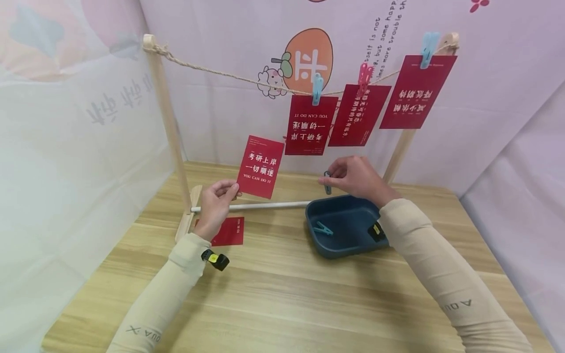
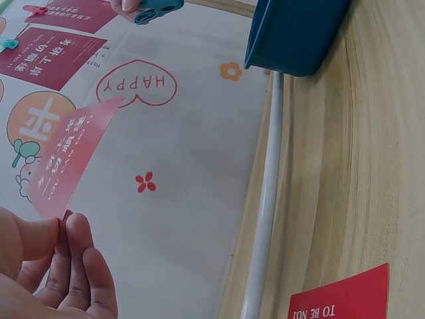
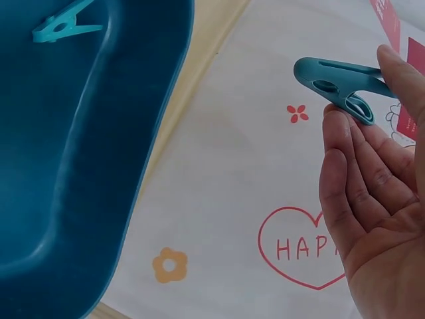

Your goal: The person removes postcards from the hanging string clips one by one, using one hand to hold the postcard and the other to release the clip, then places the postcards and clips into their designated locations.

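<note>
My left hand (image 1: 217, 203) pinches a red card (image 1: 261, 166) by its lower left corner, raised above the table; white print faces me. In the left wrist view the card (image 2: 80, 153) rises from between thumb and fingers. Over the back of a dark blue tray (image 1: 324, 251), my right hand (image 1: 355, 176) pinches a teal clothespin (image 1: 327, 182). The right wrist view shows this clothespin (image 3: 342, 83) between thumb and fingertips. Another teal clothespin (image 1: 323, 228) lies inside the tray. Three red cards hang from a twine line (image 1: 234, 76), the nearest one (image 1: 311, 125) under a blue clothespin (image 1: 317, 89).
Wooden posts (image 1: 165, 117) hold the twine at both ends, joined low down by a white rod (image 1: 256, 206). One more red card (image 1: 229, 231) lies on the wooden table (image 1: 273, 294) beneath my left wrist. A printed cloth (image 1: 212, 113) stands behind.
</note>
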### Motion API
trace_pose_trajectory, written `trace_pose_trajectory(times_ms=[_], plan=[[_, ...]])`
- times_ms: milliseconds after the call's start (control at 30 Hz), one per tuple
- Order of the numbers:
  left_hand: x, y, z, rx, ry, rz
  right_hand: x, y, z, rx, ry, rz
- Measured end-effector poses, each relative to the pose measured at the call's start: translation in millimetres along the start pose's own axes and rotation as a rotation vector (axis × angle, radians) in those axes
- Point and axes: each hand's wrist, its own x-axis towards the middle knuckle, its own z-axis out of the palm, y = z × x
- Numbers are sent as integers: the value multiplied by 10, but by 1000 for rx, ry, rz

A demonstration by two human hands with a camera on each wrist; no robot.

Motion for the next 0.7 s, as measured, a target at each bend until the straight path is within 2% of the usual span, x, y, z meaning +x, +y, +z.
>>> trace_pose_trajectory(times_ms=[233, 533, 700], plan=[[7, -25, -8, 4, -5, 5, -7, 66, 30, -8, -29, -11], [20, -62, -8, 42, -31, -6, -22, 158, 79, -19, -45, -77], [29, -78, -5, 44, -49, -6, -36, 189, 102, -27, -85, -52]])
